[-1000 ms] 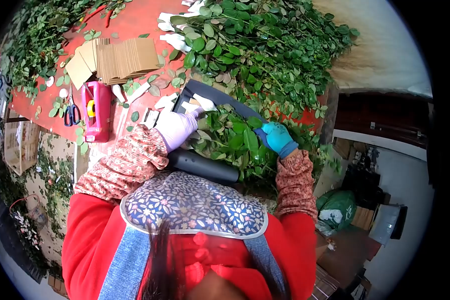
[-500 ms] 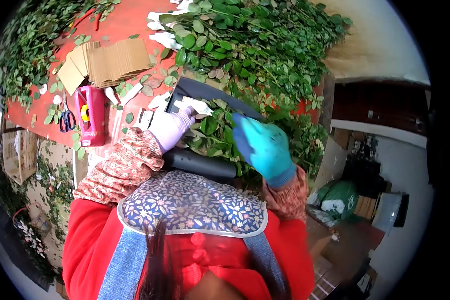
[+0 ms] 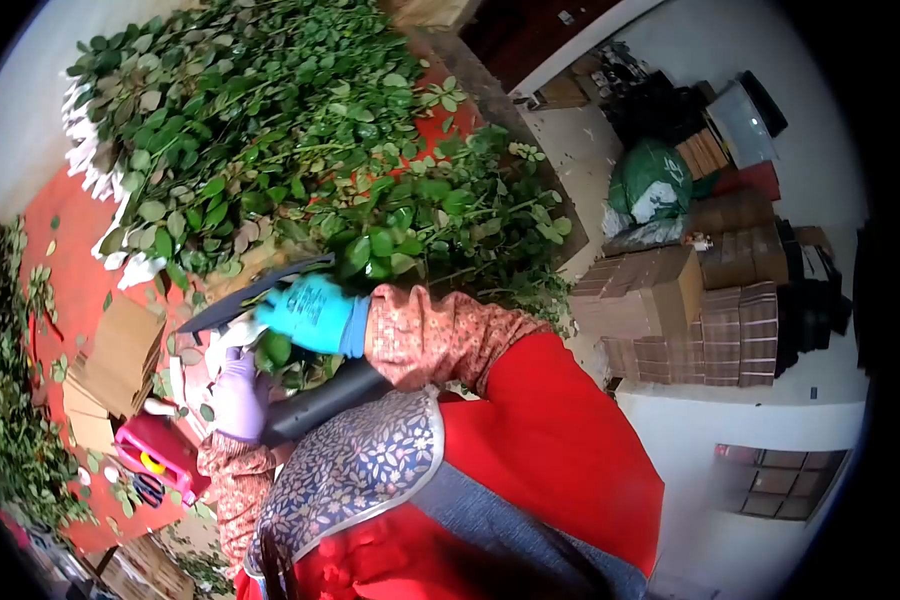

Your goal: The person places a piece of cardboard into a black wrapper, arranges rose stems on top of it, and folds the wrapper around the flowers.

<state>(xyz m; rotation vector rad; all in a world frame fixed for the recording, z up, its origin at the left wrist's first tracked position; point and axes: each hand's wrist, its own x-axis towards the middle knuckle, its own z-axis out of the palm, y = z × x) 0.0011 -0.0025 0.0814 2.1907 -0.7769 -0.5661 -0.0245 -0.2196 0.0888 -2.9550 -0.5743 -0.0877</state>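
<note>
And here's the white tip (image 3: 232, 333) of a leafy stem, low over the red surface (image 3: 65, 215), right by the dark tray (image 3: 213, 315)! The left hand (image 3: 238, 396), gloved in purple, has its fingers closed against it. In comes the teal right hand (image 3: 305, 313), fingers bent over the leaves beside that tip; whether they grip, I cannot tell. A black cylinder (image 3: 328, 400) lies close to the apron (image 3: 365, 455). Out to the left, brown cards (image 3: 125, 352), then the pink tape dispenser (image 3: 160, 455), scissors (image 3: 148, 490) just beside it. Beyond the tray, a big leafy pile (image 3: 260, 130), white ends along its left edge!
</note>
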